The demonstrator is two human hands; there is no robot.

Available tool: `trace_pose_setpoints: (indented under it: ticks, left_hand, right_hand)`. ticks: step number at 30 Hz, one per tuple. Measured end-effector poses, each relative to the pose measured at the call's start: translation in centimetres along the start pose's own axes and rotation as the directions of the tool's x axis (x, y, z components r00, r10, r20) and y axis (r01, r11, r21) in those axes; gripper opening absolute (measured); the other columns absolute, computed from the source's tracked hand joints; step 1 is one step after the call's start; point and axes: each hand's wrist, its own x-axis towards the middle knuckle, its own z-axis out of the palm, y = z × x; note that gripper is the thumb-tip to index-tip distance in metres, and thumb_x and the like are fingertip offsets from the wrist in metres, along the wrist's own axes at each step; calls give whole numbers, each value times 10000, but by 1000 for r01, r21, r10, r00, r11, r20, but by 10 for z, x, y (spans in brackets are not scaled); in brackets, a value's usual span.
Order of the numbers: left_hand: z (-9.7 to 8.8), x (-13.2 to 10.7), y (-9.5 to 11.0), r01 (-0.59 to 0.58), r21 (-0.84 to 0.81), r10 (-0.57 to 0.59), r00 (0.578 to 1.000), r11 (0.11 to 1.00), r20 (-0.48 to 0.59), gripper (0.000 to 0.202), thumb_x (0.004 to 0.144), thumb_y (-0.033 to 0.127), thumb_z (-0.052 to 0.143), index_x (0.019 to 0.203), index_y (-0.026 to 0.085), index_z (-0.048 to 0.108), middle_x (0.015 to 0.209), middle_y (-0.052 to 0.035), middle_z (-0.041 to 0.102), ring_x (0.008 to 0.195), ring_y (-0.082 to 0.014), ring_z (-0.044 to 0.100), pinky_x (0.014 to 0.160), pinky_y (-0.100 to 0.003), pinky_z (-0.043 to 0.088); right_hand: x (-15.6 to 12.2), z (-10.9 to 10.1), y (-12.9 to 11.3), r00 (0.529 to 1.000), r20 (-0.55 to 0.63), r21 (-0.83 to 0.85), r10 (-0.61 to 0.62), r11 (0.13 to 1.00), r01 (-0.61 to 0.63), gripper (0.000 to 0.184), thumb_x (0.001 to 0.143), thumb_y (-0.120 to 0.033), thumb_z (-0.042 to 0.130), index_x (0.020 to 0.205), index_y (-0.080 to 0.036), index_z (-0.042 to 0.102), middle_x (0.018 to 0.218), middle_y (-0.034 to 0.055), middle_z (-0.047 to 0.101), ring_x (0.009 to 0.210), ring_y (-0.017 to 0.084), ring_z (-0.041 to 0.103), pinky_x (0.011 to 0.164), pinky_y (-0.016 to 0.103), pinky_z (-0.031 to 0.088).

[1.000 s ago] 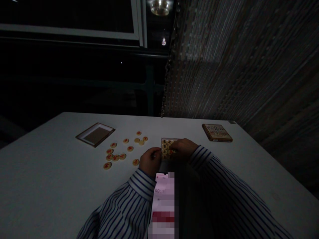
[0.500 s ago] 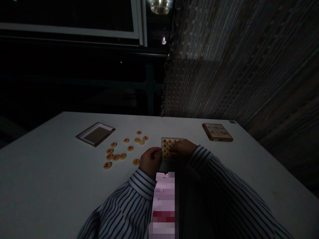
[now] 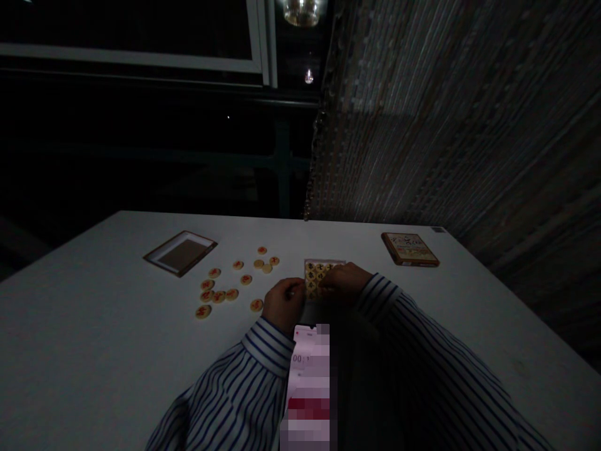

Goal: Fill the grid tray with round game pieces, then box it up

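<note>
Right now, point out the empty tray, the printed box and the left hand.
empty tray (image 3: 181,254): head view, its brown inside.
printed box (image 3: 409,248): head view, its top face.
left hand (image 3: 283,305): head view, back of the hand.

Scattered discs (image 3: 224,287) and an open lid (image 3: 181,252) clutter the surface (image 3: 94,357) left of the piece tray (image 3: 318,270); the near left lies bare. Right of it a wide lane runs (only a flat box (image 3: 409,248) near the far corner). A curtain (image 3: 446,125) walls the back.
</note>
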Motion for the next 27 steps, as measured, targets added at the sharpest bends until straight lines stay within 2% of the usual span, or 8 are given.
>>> trace_pose_setpoints:
  ticks: [16,23,27]
  left_hand:
    - [0,0,-2,-18,15,17,1000,1000,23,221,683,276,488,808,147,616,794,-62,642,719,-152,580,673,-280,452]
    - [0,0,-2,-5,3,5,1000,1000,23,228,680,282,490,810,143,615,799,-68,645,729,-157,582,674,-284,453]
    - [0,0,-1,-23,3,23,1000,1000,9,214,677,280,492,791,152,621,780,-58,648,726,-156,583,671,-284,454]
  right_hand:
    - [-1,-4,-2,1000,29,2,4,1000,-4,265,728,-342,418,899,-260,603,927,28,622,860,187,544,629,254,365]
    - [-2,-3,-2,999,37,-9,25,1000,-25,272,745,-352,379,835,-242,611,882,37,632,818,191,559,624,268,363]
    - [-2,-2,-2,999,25,3,25,1000,-25,274,743,-362,384,865,-255,604,921,31,623,858,192,547,651,275,361]
